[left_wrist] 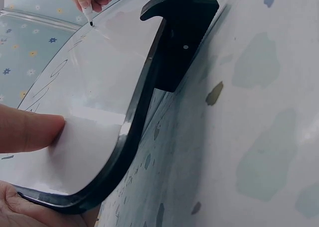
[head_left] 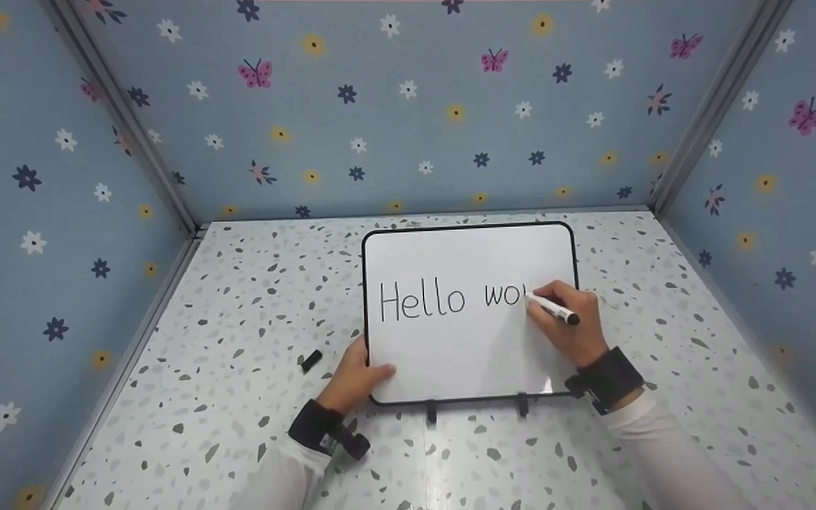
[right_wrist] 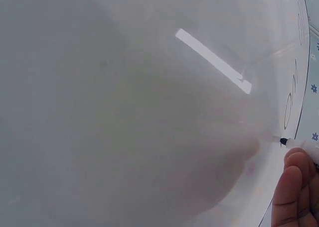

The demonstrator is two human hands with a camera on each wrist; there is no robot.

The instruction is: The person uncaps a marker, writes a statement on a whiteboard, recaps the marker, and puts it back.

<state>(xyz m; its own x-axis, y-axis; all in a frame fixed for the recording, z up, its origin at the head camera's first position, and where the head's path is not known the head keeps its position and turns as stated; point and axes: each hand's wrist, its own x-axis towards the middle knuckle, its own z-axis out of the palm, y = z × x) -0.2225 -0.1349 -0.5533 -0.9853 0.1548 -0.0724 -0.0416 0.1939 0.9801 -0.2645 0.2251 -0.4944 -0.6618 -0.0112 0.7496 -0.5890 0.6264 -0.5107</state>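
Observation:
A whiteboard [head_left: 450,354] with a black frame stands tilted on the table, bearing "Hello wo" and part of another letter in thin black strokes. My right hand [head_left: 569,322] pinches a white marker [head_left: 553,309] with a black end, its tip at the writing; the right wrist view shows the black tip [right_wrist: 283,141] right at the board. With my left hand [head_left: 355,374] I grip the board's lower left edge, thumb [left_wrist: 35,130] on the white face and the other fingers under the frame. A black marker cap [head_left: 312,361] lies on the table left of that hand.
Two black feet [head_left: 431,411] support the board's lower edge; one black bracket [left_wrist: 184,38] looms large in the left wrist view. The speckled table [head_left: 238,297] is walled by blue floral panels [head_left: 408,113] at the back and both sides.

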